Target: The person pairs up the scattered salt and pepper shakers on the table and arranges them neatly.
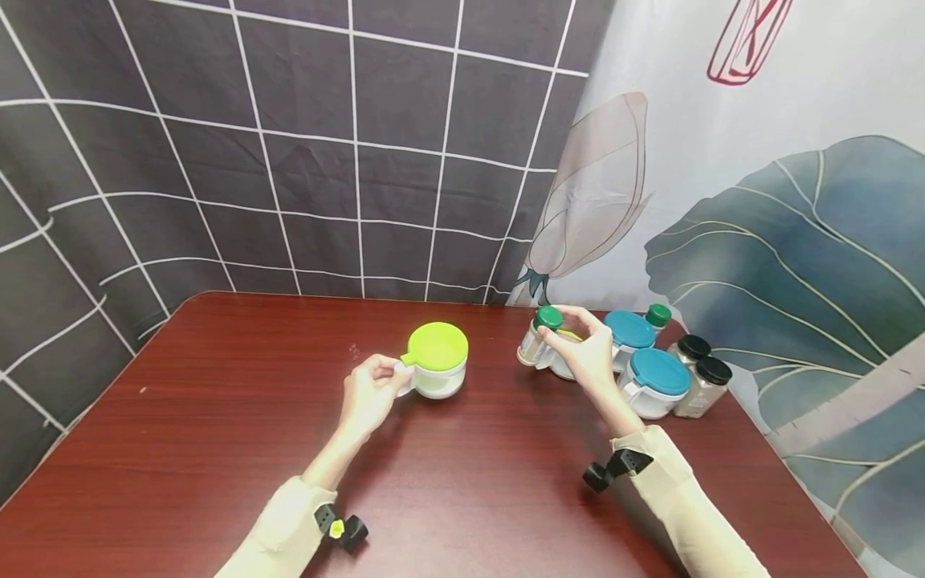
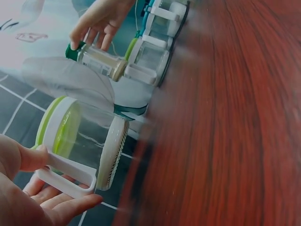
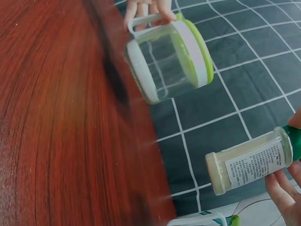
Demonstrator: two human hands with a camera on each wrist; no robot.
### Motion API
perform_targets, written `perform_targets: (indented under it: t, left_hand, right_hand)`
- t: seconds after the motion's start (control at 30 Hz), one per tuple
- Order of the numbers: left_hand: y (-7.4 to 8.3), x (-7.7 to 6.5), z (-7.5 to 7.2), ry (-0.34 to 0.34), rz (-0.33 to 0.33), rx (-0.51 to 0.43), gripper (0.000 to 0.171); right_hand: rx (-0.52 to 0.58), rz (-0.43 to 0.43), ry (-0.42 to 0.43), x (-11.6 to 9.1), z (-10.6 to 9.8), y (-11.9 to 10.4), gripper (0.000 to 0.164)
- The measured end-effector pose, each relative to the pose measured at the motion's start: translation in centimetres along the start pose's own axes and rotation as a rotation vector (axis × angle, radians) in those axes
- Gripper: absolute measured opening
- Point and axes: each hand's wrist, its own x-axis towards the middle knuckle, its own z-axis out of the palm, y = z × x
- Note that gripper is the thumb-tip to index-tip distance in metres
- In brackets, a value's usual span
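Observation:
My left hand (image 1: 370,393) grips the white handle (image 2: 70,175) of a clear seasoning jar (image 1: 439,380) with a lime-green lid and a white base. Little of the jar's inside is filled; the glass looks nearly see-through in both wrist views. To the right, my right hand (image 1: 591,360) pinches a spice bottle (image 1: 533,347) near its green cap. Pale brown powder and a printed label show on that bottle (image 3: 254,164) in the right wrist view. Just behind it is another lime-lidded jar (image 2: 149,60), partly hidden by the hand in the head view.
Right of my right hand stand two blue-lidded jars (image 1: 659,373), two black-capped bottles (image 1: 711,376) and another green-capped bottle (image 1: 658,315). A dark grid-patterned cloth (image 1: 303,177) hangs behind the red-brown wooden table (image 1: 217,417), with a leaf-printed cloth (image 1: 780,265) at the right.

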Motion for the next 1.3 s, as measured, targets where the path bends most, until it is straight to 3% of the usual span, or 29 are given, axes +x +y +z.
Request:
perform_targets:
  t: [0.2,0.47,1.17,1.3]
  left_hand:
    - [-0.2,0.1,-0.5,0.009,-0.013,0.021,0.019]
    - [-0.4,0.5,-1.0,0.018,-0.014,0.029,0.019]
    - [-0.7,1.5,-2.1,0.047,-0.05,0.034,0.021]
    - [-0.7,1.8,-2.2,0.054,-0.053,0.042,0.021]
  right_hand:
    - [0.02,0.008,0.014,0.8,0.5,2.4,0.036]
    - [0.067,0.01,-0.026,0.7,2.0,3.2,0.036]
    - [0.125,0.022,-0.116,0.9,5.4,3.1,0.036]
    - [0.112,0.052,-0.134,0.6,5.9,1.8,0.037]
